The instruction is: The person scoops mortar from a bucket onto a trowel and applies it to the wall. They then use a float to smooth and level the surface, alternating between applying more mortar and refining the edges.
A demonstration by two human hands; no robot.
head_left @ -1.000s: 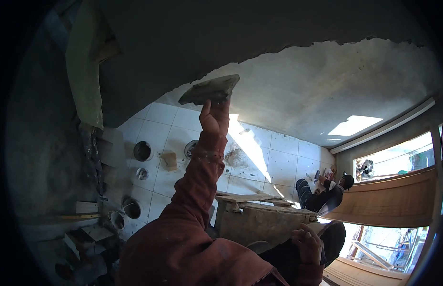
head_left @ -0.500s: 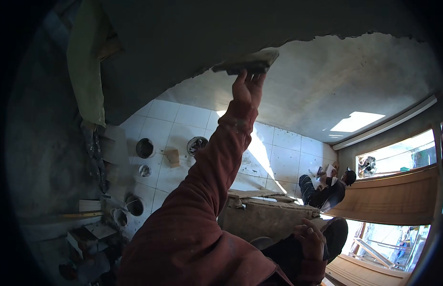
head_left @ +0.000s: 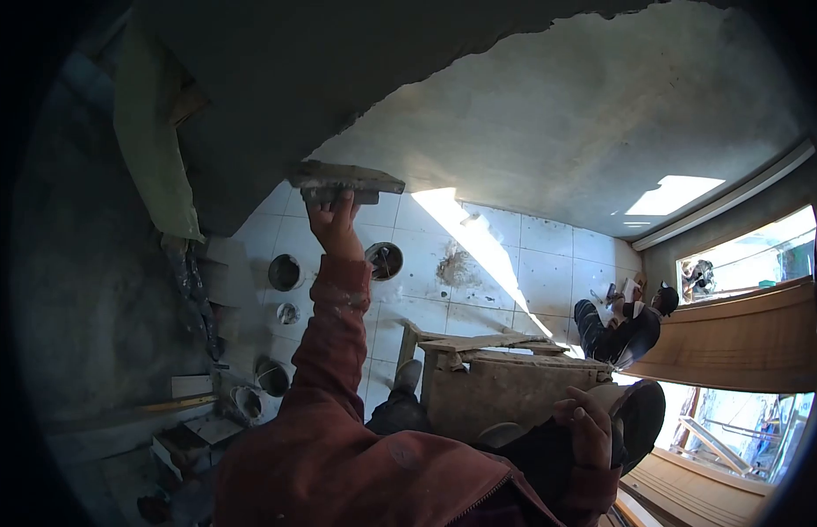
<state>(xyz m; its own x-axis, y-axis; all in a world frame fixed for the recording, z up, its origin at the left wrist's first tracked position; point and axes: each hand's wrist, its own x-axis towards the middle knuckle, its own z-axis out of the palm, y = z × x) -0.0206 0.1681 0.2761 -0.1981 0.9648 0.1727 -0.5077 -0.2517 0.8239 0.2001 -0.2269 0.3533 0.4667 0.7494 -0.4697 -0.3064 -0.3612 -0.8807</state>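
My left hand (head_left: 336, 230) is closed around the handle of a plastering float (head_left: 373, 181), whose flat board lies close to the lower edge of the dark coating (head_left: 277, 97) on the wall. Whether the board presses on the surface is hard to see. Beyond the coating's ragged edge runs the paler grey wall (head_left: 584, 114). My right hand (head_left: 590, 430) rests near my knee, loosely bent, fingers partly apart, with nothing visible in it. Below me stands a worn wooden platform (head_left: 505, 395).
Buckets (head_left: 385, 261) and smaller containers stand on the white tiled floor (head_left: 488, 307). Another person (head_left: 626, 325) sits by the wooden panel (head_left: 742, 351) at right. A pale hanging sheet (head_left: 149, 149) is at upper left. A box (head_left: 182, 448) sits lower left.
My left hand has moved the float left and down along the coating's edge, lower on the wall. My right hand's fingers have lifted a little. The view has shifted slightly.
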